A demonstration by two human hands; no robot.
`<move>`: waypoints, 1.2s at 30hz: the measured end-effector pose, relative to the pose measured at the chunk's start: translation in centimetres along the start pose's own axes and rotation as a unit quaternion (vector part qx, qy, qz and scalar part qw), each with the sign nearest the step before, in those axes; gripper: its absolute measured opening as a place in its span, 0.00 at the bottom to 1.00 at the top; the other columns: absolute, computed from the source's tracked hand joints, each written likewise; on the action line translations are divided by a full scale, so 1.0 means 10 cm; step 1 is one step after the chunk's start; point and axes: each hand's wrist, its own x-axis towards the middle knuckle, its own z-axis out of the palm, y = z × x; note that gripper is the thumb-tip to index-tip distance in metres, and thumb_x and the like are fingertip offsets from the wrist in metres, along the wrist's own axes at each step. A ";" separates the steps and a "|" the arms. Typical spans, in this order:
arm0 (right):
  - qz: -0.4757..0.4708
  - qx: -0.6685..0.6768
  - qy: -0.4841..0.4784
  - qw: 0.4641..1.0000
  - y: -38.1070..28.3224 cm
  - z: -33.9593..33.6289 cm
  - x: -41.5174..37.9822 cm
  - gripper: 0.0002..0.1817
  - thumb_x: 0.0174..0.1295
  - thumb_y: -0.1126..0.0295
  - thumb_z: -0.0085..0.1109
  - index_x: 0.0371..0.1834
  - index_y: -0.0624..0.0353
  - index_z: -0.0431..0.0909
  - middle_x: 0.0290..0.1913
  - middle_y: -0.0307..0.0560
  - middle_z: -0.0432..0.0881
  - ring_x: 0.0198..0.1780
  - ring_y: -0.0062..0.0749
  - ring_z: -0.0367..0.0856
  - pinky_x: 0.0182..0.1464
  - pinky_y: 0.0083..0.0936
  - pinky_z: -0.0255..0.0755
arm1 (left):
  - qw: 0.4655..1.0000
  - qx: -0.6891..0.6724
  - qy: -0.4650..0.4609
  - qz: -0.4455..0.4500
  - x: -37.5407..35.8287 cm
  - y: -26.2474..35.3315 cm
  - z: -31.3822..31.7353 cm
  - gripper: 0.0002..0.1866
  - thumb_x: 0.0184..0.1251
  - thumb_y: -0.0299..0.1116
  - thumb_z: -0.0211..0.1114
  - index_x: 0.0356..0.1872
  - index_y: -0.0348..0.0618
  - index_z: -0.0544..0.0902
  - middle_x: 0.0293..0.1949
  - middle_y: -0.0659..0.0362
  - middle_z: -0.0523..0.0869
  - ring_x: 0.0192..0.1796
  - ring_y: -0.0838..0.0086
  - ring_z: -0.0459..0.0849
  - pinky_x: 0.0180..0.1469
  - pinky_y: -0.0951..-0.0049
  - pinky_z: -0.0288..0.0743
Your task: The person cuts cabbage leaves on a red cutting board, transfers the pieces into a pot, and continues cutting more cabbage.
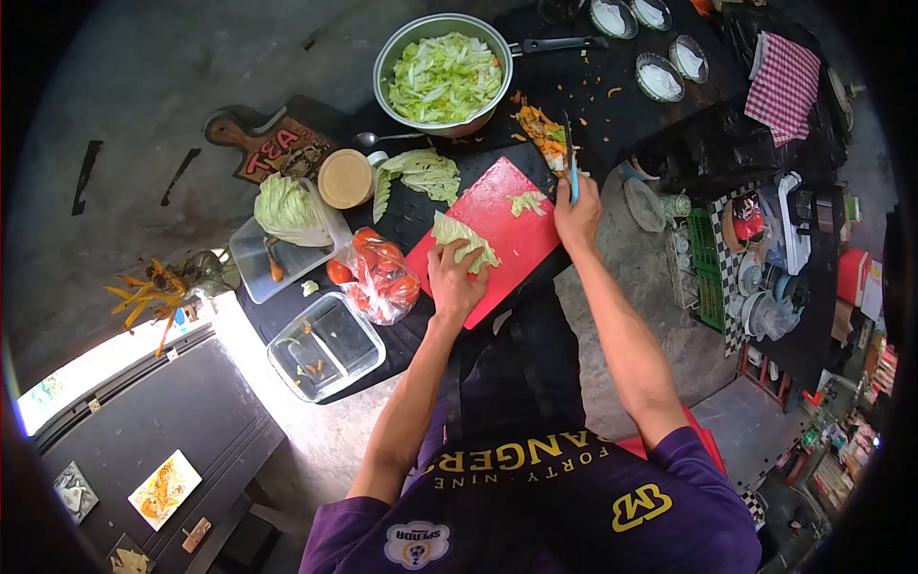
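Note:
On the red cutting board (512, 206), my left hand (457, 280) presses its curled fingers on a piece of cabbage leaf (466, 237). My right hand (578, 218) grips a knife (572, 172) by its light blue handle, the blade pointing away from me at the board's far right corner. Beside the blade lies a heap of orange and green vegetable scraps (541, 132). A small cut bit of cabbage (526, 202) rests on the board between my hands. Behind the board stands a pot (384, 88) filled with chopped cabbage (445, 78).
Left of the board are a plastic bag of tomatoes (384, 277), a cabbage head (287, 208) in a plastic container (251, 251), a glass dish (368, 359) and a lidded mug (346, 179). Loose cabbage leaves (426, 174) lie behind. Several small bowls (660, 79) stand far right.

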 end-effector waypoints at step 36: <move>0.163 0.089 -0.188 0.964 -0.52 0.05 -1.20 0.18 0.55 0.61 0.71 0.35 0.63 0.73 0.35 0.53 0.85 0.41 0.50 0.85 0.46 0.37 0.76 | 0.994 0.055 -0.097 0.005 0.06 -0.14 -0.03 0.16 0.46 0.34 0.75 0.40 0.54 0.87 0.52 0.55 0.74 0.57 0.54 0.69 0.56 0.53 0.66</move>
